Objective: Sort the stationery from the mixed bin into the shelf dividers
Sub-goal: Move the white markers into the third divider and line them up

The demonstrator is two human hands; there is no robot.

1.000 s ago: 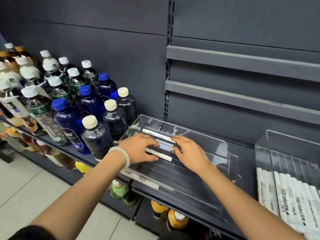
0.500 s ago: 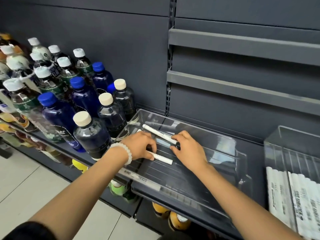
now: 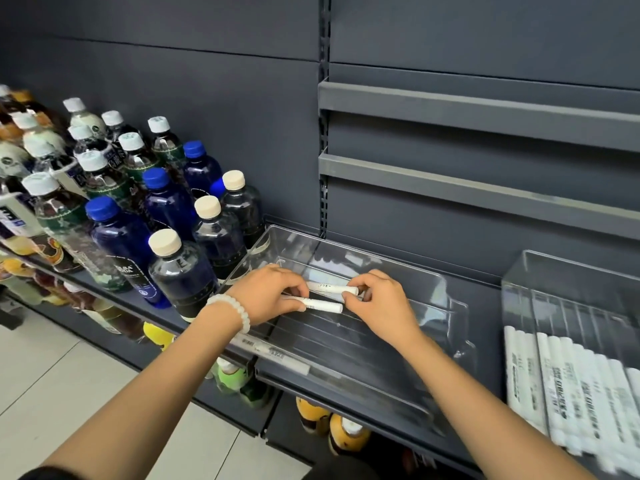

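At frame centre, left hand point(image 3: 268, 294) pinches the nearer white marker point(image 3: 320, 304); right hand point(image 3: 379, 301) pinches the farther marker point(image 3: 330, 288), both inside the clear tray point(image 3: 433, 306).

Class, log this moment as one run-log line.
left hand: pinching near marker | right hand: pinching far marker | place: clear tray

Two white markers point(image 3: 323, 296) lying crosswise and parallel, in a clear ridged tray point(image 3: 398, 344)
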